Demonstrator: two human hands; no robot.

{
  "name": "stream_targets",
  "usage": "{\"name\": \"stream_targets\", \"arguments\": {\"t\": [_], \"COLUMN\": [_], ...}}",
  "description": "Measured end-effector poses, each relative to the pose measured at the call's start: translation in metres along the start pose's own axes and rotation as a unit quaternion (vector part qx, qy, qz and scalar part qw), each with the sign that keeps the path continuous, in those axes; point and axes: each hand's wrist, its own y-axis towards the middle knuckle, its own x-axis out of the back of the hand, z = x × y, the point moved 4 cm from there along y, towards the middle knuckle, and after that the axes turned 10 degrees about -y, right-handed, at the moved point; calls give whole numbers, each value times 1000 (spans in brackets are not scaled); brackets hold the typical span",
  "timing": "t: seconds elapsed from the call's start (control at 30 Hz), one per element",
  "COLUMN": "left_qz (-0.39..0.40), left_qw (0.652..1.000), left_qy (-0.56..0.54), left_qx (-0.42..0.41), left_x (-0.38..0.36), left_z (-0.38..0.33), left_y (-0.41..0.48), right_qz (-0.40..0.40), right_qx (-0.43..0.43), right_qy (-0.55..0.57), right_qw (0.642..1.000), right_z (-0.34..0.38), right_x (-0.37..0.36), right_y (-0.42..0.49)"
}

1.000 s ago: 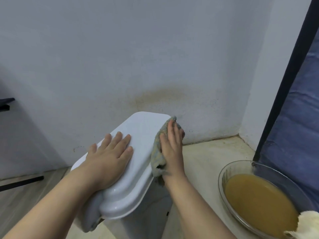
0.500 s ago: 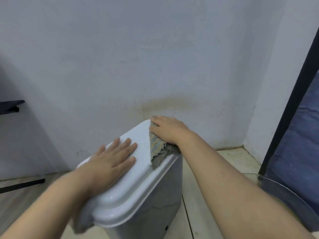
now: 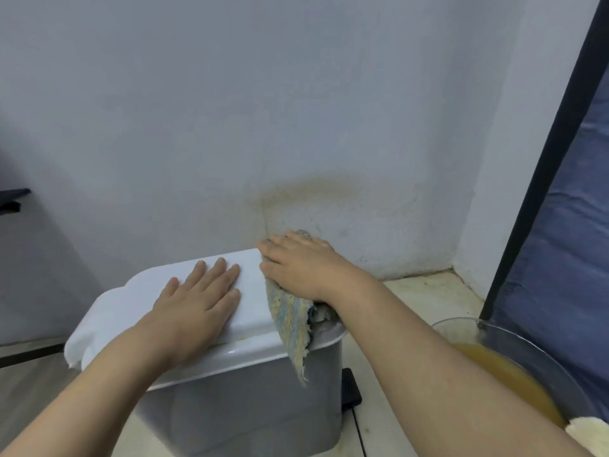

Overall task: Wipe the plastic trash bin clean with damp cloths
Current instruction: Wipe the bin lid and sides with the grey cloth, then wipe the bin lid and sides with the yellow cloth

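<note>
A grey plastic trash bin with a white lid stands on the floor by the wall. My left hand lies flat on the lid, fingers apart. My right hand presses a striped blue and yellow cloth onto the lid's right end. The cloth's frayed tail hangs down over the bin's right front corner. A black foot pedal sticks out at the bin's lower right.
A glass bowl of brownish water sits on the floor at the right, with a cream cloth at its near rim. The stained wall is just behind the bin. A dark post and blue fabric stand at the right.
My right hand has swept the cloth from the lid's side up onto its right end. The bin now faces me more broadside. My left hand stays flat on the lid.
</note>
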Motion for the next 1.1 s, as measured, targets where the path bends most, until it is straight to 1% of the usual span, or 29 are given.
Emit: {"name": "stream_targets", "arguments": {"t": [0.03, 0.07, 0.1, 0.17, 0.2, 0.23, 0.27, 0.33, 0.43, 0.5, 0.57, 0.63, 0.7, 0.83, 0.97, 1.03, 1.07, 1.1], "left_qz": [-12, -37, -69, -114, -118, -116, -112, -103, -78, -78, -78, -44, 18, 135, 221, 248, 243, 221], "left_qw": [999, 997, 991, 978, 976, 978, 981, 985, 985, 970, 943, 916, 894, 864, 848, 844, 841, 841], "left_qy": [-29, -68, -112, -172, -177, -168, -153, -137, -153, -220, -310, -381, -430, -480, -481, -475, -483, -494], "left_qx": [2, 6, 11, 31, 39, 40, 39, 26, -25, -62, -90, -118, -124, -77, -29, 0, 11, 21], "left_x": [2, 7, 13, 24, 27, 28, 29, 29, 27, 29, 29, 16, -11, -98, -177, -206, -217, -227], "left_z": [-1, -2, -4, -16, -25, -33, -41, -57, -85, -110, -141, -178, -213, -267, -294, -305, -310, -315], "left_y": [2, 4, 8, 17, 22, 28, 33, 40, 43, 42, 46, 54, 62, 71, 78, 83, 86, 90], "right_qz": [12, 14, 3, -41, -42, -24, 4, 36, 12, -5, -18, -15, 7, 58, 113, 126, 115, 93], "right_qx": [-3, -8, -21, -95, -140, -170, -180, -170, -165, -161, -147, -146, -166, -252, -335, -365, -381, -399], "right_qy": [15, 59, 126, 245, 274, 293, 311, 339, 385, 420, 448, 452, 444, 439, 443, 455, 463, 464], "right_qw": [1000, 998, 992, 964, 951, 940, 933, 925, 908, 893, 882, 880, 881, 860, 824, 802, 792, 785], "right_z": [1, 0, -5, -29, -43, -54, -57, -55, -57, -74, -103, -140, -176, -234, -274, -287, -294, -300], "right_x": [1, 5, 10, 23, 26, 27, 23, 13, 10, 24, 43, 54, 50, -2, -66, -90, -99, -107], "right_y": [6, 10, 10, 2, -5, -13, -19, -27, -38, -53, -78, -111, -142, -199, -237, -247, -250, -252]}}
